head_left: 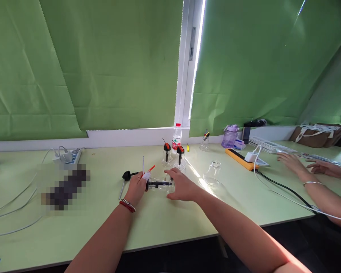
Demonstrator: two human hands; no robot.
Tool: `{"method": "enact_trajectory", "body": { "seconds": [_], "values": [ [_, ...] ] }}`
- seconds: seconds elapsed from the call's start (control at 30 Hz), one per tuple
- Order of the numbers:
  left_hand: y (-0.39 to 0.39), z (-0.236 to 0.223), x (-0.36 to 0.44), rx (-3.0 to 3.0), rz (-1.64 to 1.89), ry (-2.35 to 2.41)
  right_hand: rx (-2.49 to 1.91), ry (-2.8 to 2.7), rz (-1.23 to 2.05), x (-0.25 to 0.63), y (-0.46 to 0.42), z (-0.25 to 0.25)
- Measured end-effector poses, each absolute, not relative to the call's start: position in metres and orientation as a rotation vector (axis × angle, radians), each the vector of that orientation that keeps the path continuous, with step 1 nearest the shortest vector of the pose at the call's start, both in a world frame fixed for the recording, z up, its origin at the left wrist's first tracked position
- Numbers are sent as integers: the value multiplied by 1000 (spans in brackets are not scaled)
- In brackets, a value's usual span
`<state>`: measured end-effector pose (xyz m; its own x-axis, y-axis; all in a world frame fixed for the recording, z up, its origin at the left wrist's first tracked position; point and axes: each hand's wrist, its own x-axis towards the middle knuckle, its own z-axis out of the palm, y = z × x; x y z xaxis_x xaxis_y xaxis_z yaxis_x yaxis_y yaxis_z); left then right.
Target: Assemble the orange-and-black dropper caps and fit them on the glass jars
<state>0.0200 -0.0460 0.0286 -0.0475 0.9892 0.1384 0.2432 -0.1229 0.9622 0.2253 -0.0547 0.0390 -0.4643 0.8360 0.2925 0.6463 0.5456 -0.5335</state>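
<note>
A small clear glass bottle (pixel 158 179) with a black stem inside lies sideways between my hands. My left hand (pixel 136 188) is closed at its black end and also holds a white tube with an orange tip (pixel 151 169). My right hand (pixel 184 185) curves around the bottle's base, thumb and fingers on opposite sides. Left of my left hand lies a black fitting (pixel 126 175) with a thin metal tube. Beyond my hands stand two glass bottles with black and red tops, one (pixel 166 151) beside the other (pixel 180 155).
An open glass flask (pixel 213 173) stands to the right. Behind are a water bottle (pixel 176 138), a yellow tool (pixel 188 147), another glass flask (pixel 204 142) and a purple bottle (pixel 229 137). An orange power strip (pixel 241 159) trails cables; another person's hands (pixel 291 161) are far right.
</note>
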Motion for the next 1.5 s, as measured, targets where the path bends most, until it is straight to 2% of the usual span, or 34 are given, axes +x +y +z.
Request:
{"method": "enact_trajectory", "body": {
  "seconds": [0.13,0.23,0.3,0.53,0.9,1.0,1.13,1.23,1.4,1.5],
  "values": [
    [-44,28,20,1168,1149,1417,-1047,-2260,-224,229,-57,25],
    [-41,26,15,1082,1197,1421,-1090,-2131,-452,243,-59,16],
    [-38,25,11,1113,1242,1429,-1251,-1987,-438,258,-63,11],
    [-37,25,8,1245,1348,1486,-1752,-1701,-70,314,-81,-11],
    [-42,27,12,1270,1190,1452,-1869,-1538,47,342,-66,-13],
    [-41,27,12,1295,1151,1473,-1909,-1491,-17,348,-63,-15],
    [-38,24,12,1368,1120,1459,-1752,-1383,-385,338,-70,-10],
    [-38,22,12,1413,1103,1393,-1421,-1621,-526,303,-80,0],
    [-43,22,18,1476,1047,1245,-1100,-2100,-315,227,-81,13],
    [-47,24,21,1482,1031,1156,-1062,-2108,-69,201,-69,15]
  ]
}}
